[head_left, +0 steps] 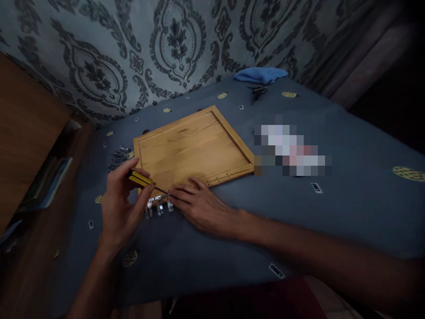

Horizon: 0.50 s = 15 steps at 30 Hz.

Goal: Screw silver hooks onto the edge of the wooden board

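Observation:
My left hand (121, 199) is closed around a yellow and black screwdriver (141, 178), thumb and fingers on its handle. The shaft points right and down, its tip at the near edge of a framed wooden panel (189, 150). Along that edge sit several shiny metal hooks (160, 207), grouped at the left. My right hand (206, 208) lies across the panel's edge, its fingertips gathered at the rightmost hook beside the screwdriver tip. What is pinched there is partly hidden by the fingers. Small dark holes run along the panel's edge right of this hand.
The panel rests on a dark blue cloth (212, 266) with yellow prints. A pile of small metal pieces (121, 155) lies beyond my left hand. A blue cloth (260, 75), a dark object (259, 92) and a blurred-out item (288, 148) lie right. Wooden furniture stands left.

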Each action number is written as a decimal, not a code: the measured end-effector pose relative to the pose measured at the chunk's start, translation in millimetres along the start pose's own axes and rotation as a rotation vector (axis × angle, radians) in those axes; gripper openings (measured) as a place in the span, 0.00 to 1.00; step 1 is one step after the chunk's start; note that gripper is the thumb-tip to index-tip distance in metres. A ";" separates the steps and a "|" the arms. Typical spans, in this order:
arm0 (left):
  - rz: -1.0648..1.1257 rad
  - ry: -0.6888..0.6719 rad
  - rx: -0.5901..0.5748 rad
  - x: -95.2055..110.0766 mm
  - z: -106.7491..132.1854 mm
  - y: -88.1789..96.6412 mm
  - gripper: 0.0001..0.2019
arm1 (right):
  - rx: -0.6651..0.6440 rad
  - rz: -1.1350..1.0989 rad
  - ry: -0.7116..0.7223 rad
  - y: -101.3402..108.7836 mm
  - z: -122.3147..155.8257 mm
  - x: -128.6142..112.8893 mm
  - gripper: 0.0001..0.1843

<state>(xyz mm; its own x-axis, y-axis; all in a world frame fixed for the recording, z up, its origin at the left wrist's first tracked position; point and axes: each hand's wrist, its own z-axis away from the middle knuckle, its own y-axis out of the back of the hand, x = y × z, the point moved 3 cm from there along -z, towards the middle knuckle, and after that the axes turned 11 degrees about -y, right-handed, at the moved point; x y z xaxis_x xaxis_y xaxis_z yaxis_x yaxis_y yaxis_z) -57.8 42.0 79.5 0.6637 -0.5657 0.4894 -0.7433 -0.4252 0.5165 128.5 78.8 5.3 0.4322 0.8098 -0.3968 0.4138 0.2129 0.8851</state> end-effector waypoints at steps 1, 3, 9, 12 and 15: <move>0.024 0.016 -0.005 0.4 -0.1 -0.7 0.28 | -0.002 0.003 0.002 -0.2 0.0 0.0 0.22; 0.028 0.046 -0.024 -0.3 0.2 -1.4 0.27 | 0.003 0.005 0.003 -0.5 0.1 0.1 0.22; -0.113 0.012 -0.007 -3.3 2.1 2.3 0.25 | 0.023 -0.005 0.009 -0.1 0.5 -0.3 0.23; -0.099 0.002 -0.015 -1.7 1.5 2.8 0.24 | 0.007 0.001 0.007 0.4 0.6 -0.3 0.22; -0.077 0.033 -0.047 -1.5 1.2 2.4 0.25 | -0.013 0.008 -0.002 0.3 0.7 0.2 0.23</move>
<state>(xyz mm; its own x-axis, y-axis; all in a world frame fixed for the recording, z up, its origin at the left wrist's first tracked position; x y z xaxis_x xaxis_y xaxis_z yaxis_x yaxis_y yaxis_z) -60.7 41.0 79.2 0.7219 -0.5089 0.4689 -0.6853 -0.4323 0.5860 129.3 78.6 5.3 0.4370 0.8106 -0.3899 0.3998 0.2133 0.8915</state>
